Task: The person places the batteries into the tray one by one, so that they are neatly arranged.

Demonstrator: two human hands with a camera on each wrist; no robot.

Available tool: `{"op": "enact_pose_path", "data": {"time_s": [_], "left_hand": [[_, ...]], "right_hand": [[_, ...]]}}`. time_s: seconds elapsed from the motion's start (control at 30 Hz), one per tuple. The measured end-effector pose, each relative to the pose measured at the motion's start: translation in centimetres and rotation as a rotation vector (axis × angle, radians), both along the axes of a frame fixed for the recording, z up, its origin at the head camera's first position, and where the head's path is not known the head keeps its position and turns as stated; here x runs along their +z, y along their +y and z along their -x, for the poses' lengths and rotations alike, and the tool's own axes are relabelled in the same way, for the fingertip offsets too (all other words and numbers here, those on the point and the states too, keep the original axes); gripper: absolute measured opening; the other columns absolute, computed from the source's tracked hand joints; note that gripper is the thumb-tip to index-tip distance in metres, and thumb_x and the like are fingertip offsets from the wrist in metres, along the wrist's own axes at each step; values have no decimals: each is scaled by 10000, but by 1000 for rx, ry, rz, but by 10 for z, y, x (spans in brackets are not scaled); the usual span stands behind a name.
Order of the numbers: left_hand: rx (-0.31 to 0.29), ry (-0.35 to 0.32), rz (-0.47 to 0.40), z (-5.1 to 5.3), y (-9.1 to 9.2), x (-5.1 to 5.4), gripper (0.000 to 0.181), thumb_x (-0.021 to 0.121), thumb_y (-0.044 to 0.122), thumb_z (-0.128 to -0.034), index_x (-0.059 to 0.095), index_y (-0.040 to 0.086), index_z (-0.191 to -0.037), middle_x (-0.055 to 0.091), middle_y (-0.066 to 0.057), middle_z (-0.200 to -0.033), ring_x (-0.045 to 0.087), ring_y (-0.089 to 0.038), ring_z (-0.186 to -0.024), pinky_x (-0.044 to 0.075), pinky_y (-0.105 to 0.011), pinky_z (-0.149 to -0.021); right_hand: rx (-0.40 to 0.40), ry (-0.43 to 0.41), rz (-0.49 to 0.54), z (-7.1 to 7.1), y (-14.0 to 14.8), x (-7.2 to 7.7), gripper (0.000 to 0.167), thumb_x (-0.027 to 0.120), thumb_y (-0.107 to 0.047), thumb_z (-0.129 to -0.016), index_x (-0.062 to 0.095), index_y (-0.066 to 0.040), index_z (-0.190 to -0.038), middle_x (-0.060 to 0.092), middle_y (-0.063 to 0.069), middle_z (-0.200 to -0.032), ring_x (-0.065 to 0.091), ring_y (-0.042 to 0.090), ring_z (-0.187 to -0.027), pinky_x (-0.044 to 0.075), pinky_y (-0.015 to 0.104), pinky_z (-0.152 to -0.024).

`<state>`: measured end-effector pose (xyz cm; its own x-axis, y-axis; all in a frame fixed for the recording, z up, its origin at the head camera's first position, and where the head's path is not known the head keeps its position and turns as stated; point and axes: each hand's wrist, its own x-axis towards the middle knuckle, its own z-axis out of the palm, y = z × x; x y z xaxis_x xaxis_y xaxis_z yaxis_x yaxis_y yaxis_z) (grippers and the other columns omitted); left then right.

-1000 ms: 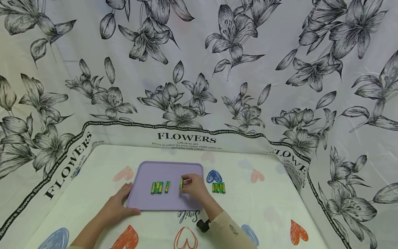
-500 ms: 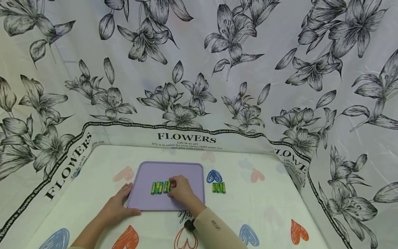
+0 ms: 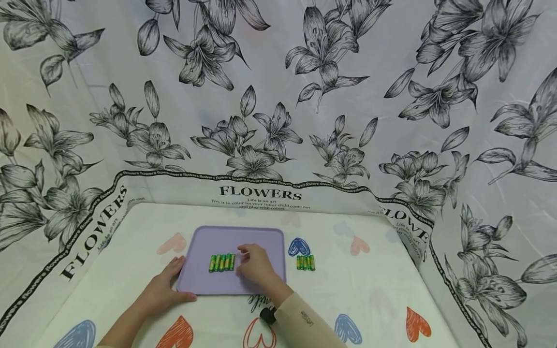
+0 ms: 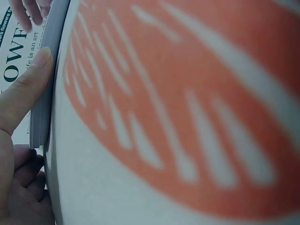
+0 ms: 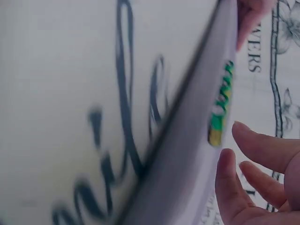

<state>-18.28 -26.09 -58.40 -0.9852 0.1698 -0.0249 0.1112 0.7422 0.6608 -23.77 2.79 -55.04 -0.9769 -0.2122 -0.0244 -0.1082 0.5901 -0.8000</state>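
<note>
Several green-and-yellow batteries (image 3: 222, 262) lie side by side in one row on the purple tray (image 3: 230, 285). Just right of that row is the right hand (image 3: 256, 265), fingers parted and holding nothing; the right wrist view shows a gap between its fingertips and the end battery (image 5: 215, 131). At the tray's left edge the left hand (image 3: 162, 290) grips the rim, thumb along the front corner and fingers on the left side. In the left wrist view the thumb (image 4: 28, 89) presses on the tray's edge (image 4: 43, 112), with curled fingers beneath it.
Another group of several batteries (image 3: 306, 263) lies on the heart-patterned tablecloth (image 3: 374, 290), right of the tray. A small black object (image 3: 267, 315) is at the right sleeve. A flower-printed curtain (image 3: 278, 96) stands behind and around the table.
The right hand has brought a battery leftward across the tray and let it go. The two groups on the tray now form one close row. The left hand has stayed in place.
</note>
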Motion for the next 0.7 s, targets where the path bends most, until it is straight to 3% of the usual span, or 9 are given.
{"op": "enact_pose_path", "data": {"time_s": [0.2, 0.43, 0.6, 0.7], "left_hand": [[-4, 7, -7, -1, -2, 0, 1290, 903, 572, -602, 283, -21, -1565, 235, -320, -1611, 249, -569, -1444, 256, -723, -1126], [-5, 7, -10, -2, 0, -2, 1293, 902, 577, -603, 278, -14, -1569, 228, -317, -1614, 241, -569, -1448, 252, -725, -1127], [-3, 13, 4, -1, 0, -2, 1299, 896, 592, -601, 276, -11, -1570, 232, -318, -1613, 250, -567, -1445, 261, -722, -1125], [-2, 15, 5, -1, -1, -2, 1296, 899, 585, -600, 279, -13, -1569, 233, -317, -1612, 251, -567, -1445, 261, -722, -1125]], "right_hand": [[-33, 46, 25, -3, 45, 12, 566, 841, -44, -783, 651, -96, -1313, 666, 88, -1240, 673, 194, -1025, 596, 272, -793], [-148, 151, -21, -16, 137, 11, 542, 822, -25, -780, 652, -43, -1294, 666, 165, -1192, 661, 303, -1044, 605, 363, -798], [-291, 83, -73, -21, 184, 0, 585, 835, -44, -780, 635, -74, -1329, 635, 143, -1282, 645, 314, -1094, 587, 444, -830], [-298, 1, -127, -18, 196, -9, 699, 846, -46, -763, 573, -98, -1405, 610, 139, -1345, 633, 315, -1124, 569, 488, -892]]}}
